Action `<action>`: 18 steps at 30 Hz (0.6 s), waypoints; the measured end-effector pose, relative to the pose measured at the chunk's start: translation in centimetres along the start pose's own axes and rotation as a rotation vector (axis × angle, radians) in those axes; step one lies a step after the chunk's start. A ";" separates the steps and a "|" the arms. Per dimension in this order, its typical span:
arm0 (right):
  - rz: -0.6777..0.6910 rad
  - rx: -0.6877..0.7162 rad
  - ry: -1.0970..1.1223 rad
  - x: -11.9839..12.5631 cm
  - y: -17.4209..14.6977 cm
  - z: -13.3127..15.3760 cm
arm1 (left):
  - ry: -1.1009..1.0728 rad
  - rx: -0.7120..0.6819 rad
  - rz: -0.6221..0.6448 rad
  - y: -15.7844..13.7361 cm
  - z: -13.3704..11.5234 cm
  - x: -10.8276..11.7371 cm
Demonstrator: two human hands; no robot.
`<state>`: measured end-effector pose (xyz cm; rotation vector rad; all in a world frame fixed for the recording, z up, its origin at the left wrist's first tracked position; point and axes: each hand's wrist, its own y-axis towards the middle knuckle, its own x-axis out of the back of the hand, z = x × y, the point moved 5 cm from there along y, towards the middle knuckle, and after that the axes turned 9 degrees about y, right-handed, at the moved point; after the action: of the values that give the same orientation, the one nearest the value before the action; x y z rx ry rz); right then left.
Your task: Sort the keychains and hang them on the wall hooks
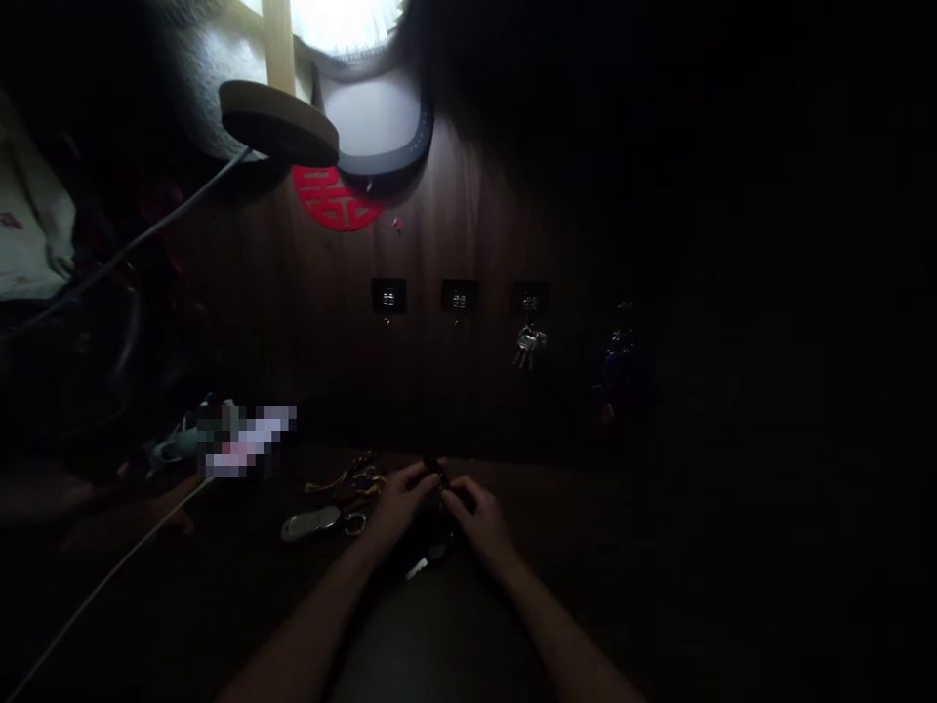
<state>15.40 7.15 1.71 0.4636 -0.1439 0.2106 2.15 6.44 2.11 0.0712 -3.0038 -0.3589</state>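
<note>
In dim light, my left hand and my right hand meet over the dark surface with their fingertips closed. Between them is a small dark object, too dark to make out fully. Just below the fingers is a key with a dark head; it seems to belong to what I hold, though the link is hidden. Left of my left hand lie a silver key fob, a metal key ring and a yellow and black cord.
Several dark hooks line the upright wooden panel, and a bunch of keys hangs from one. A lit lamp with a round base stands above, near a red paper cutout. A white cable runs along the left.
</note>
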 end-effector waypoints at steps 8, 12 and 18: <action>0.091 -0.073 0.383 -0.4 0.2 -0.4 | 0.007 0.034 0.086 -0.3 -0.6 -1.0; 0.045 -0.055 0.349 0.0 0.6 -1.1 | -0.090 0.015 -0.002 1.4 -2.8 -0.6; -0.060 -0.028 0.174 1.0 1.0 -2.4 | -0.085 -0.236 -0.111 6.4 -10.7 -0.1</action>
<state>16.32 9.32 0.17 0.4190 0.0375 0.1891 3.29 10.14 13.96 0.2070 -3.0224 -0.7418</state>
